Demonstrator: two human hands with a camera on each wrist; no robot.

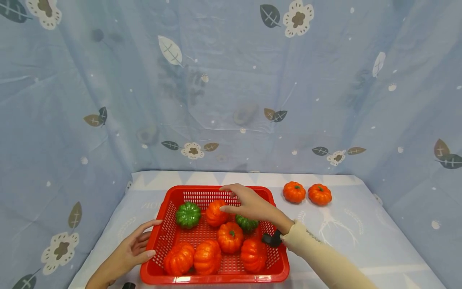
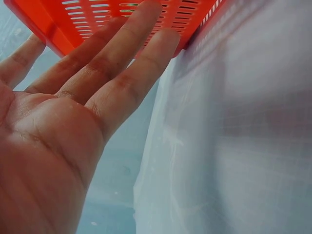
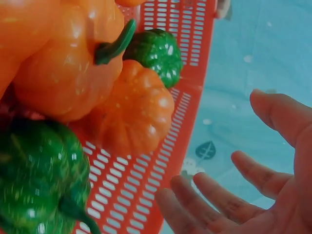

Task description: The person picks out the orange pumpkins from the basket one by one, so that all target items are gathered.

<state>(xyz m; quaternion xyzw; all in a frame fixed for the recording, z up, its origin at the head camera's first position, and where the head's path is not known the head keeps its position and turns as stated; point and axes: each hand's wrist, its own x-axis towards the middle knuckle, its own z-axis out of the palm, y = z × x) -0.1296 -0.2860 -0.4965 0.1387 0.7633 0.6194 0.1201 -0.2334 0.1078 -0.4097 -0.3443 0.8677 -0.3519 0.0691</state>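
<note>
A red plastic basket (image 1: 216, 278) with slotted walls holds several small orange pumpkins (image 1: 207, 257) and two green ones, one at the back left (image 1: 188, 215) and one at the right (image 1: 247, 223). My left hand (image 1: 126, 251) is at the basket's left side, fingertips right at the rim; in the left wrist view its fingers (image 2: 139, 73) extend along the slotted wall. Over the back right part hovers my right hand (image 1: 249, 202), fingers spread, overlapping an orange pumpkin (image 1: 215, 213). The right wrist view shows nothing in that hand (image 3: 258, 195).
Two more orange pumpkins (image 1: 294, 192) (image 1: 319, 194) sit on the cloth-covered table (image 1: 346, 228), right of the basket near the back edge. A blue patterned curtain (image 1: 223, 88) surrounds the table behind and at both sides.
</note>
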